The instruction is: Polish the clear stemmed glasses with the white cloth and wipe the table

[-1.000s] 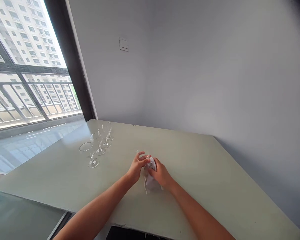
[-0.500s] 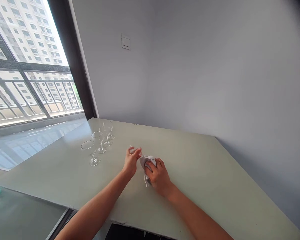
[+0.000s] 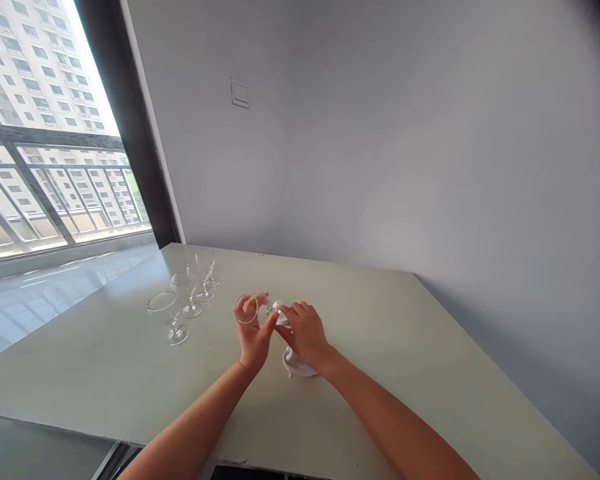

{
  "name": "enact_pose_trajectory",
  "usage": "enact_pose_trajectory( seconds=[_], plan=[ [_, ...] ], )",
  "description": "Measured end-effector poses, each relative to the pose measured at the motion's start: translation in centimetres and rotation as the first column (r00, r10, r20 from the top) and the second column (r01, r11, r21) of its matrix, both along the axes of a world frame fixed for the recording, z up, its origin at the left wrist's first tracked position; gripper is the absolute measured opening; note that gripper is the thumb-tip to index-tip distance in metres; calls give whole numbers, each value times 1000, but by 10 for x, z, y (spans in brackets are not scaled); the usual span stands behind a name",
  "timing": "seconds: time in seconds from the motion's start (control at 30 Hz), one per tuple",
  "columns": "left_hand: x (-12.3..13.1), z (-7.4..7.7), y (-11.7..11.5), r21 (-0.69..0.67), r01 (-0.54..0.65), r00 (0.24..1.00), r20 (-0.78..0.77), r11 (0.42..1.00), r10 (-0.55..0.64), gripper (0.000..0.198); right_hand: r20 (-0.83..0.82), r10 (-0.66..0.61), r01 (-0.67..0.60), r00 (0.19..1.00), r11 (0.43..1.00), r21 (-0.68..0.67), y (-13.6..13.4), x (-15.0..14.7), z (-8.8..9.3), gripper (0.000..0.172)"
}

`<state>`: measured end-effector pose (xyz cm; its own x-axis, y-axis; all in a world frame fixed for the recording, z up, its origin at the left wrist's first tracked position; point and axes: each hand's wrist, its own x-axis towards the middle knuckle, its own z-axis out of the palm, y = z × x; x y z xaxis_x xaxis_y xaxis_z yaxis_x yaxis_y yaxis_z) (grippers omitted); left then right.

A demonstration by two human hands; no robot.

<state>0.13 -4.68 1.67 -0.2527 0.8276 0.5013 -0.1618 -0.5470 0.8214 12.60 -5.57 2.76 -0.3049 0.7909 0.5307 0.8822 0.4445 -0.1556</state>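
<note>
The left hand [image 3: 254, 341] and the right hand [image 3: 307, 331] are held close together over the worktop [image 3: 380, 347], and both are occupied! A clear stemmed glass [image 3: 253, 309] is gripped by the left, its bowl cupped in curled fingers, the thumb pointed across toward the right. The glass is tipped well over, held up above the surface: the rim is turned to the left and toward the camera, the stem is aimed at the right hand. And on that side, a white cloth [image 3: 300, 365] is gripped, bunched under bent fingers and thumb at the foot end of the glass. The foot itself is mostly hidden by cloth and fingers, so exactly how it is wrapped cannot be told. A loose end of the cloth is draped below the right wrist; whether the worktop is touched by it cannot be made out.

Over to the left, a row of four more stemmed glasses [image 3: 192, 309] is lined up, all stood upright on their feet, slanting away toward the far edge. The nearest is set slightly apart, while the farther ones are overlapped in view.

Behind it all, the worktop is backed by a grey wall [image 3: 405, 147], where a light switch [image 3: 241, 93] is mounted. At far left, a railing [image 3: 85, 200] and a tall building [image 3: 40, 67] are seen beyond a dark post [image 3: 125, 107]
</note>
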Motion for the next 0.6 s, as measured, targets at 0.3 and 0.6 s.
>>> enact_pose_trajectory(
  seconds=[0.3,0.6],
  plan=[
    [9,-33,9,-198,139,898,-388,970,-208,65,-187,-218,167,958,952,-255,35,31,-9,17],
    [13,-63,21,-161,136,445,-872,978,-205,35,-277,-680,543,679,719,-433,61,184,-43,29]
  ],
)
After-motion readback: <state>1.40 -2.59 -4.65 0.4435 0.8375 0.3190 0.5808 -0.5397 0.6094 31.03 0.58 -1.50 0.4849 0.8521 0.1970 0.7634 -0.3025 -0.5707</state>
